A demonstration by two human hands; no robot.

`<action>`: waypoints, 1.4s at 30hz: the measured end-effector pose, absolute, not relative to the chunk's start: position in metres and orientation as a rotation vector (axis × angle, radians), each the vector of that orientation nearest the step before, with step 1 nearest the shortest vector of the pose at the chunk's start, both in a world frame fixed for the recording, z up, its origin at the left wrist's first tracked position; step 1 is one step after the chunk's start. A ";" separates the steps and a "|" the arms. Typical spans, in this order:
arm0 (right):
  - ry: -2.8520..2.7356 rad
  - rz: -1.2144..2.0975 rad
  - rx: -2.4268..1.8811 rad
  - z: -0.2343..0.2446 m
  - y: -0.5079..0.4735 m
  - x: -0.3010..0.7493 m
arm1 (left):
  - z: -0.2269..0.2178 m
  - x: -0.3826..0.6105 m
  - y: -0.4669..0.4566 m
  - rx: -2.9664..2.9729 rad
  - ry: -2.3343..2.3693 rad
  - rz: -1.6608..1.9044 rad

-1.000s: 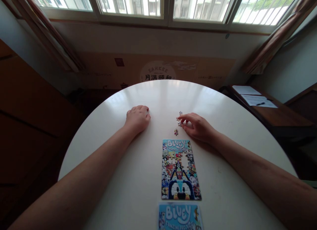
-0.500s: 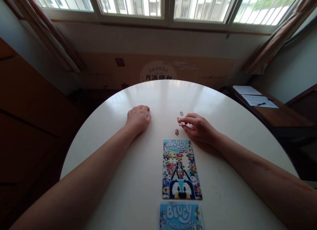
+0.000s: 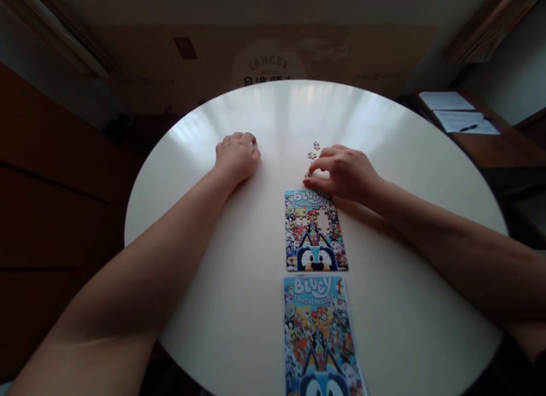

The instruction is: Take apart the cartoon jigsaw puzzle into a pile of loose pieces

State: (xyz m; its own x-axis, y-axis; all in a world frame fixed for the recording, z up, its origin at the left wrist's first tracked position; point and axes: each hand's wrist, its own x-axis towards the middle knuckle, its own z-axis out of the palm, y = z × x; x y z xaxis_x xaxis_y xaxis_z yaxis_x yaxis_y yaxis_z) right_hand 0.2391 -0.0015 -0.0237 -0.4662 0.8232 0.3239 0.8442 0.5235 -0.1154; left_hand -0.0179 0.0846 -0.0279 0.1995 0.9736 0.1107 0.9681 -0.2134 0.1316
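Note:
Loosely curled, my left hand [image 3: 236,156] rests on the white round table [image 3: 230,242], with nothing visible in it. My right hand [image 3: 343,171] hovers low over the table just above the puzzle's top edge, thumb and index finger apart. Close to those fingertips lies a small jigsaw piece [image 3: 307,174]; whether they touch it I cannot tell. Two loose jigsaw pieces, one nearer [image 3: 312,156] and one farther [image 3: 316,145], lie behind it. Below the hand is a partly filled Bluey jigsaw puzzle [image 3: 315,245] with gaps in its upper middle.
A printed Bluey picture sheet [image 3: 318,322] lies on the near side of the puzzle. To the right, a brown side table [image 3: 507,143] carries papers [image 3: 464,122] and a pen [image 3: 468,128]. A large printed cardboard panel [image 3: 145,60] stands behind the table.
The view has tilted down, showing more of the picture sheet. My right hand has moved nearer to the puzzle's top edge, by the nearest loose piece. My left hand stays in place.

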 end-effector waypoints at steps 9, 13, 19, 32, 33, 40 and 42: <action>-2.356 0.075 -1.455 -0.020 -0.003 0.234 | -0.029 -0.019 0.087 2.398 1.937 0.238; -2.337 0.106 -1.414 -0.020 -0.003 0.234 | -0.029 -0.019 0.088 2.403 1.936 0.264; -2.306 0.128 -1.379 -0.022 -0.004 0.232 | -0.027 -0.020 0.087 2.396 1.938 0.268; -2.360 0.176 -1.196 -0.030 -0.001 0.231 | -0.026 -0.021 0.086 2.417 1.953 0.289; -2.364 0.186 -1.184 -0.030 0.000 0.231 | -0.027 -0.022 0.087 2.420 1.958 0.291; -2.327 0.177 -1.177 -0.028 0.000 0.232 | -0.031 -0.026 0.089 2.447 1.963 0.322; -2.328 0.199 -1.175 -0.026 -0.001 0.233 | -0.032 -0.026 0.090 2.446 1.965 0.319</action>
State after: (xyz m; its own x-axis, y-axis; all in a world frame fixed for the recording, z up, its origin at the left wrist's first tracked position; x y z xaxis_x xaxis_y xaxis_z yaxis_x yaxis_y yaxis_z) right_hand 0.2330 -0.0015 -0.0262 -0.4880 0.7840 0.3837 0.7075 0.6127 -0.3521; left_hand -0.0260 0.0896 -0.0316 0.2028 0.9653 0.1643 0.9678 -0.2231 0.1166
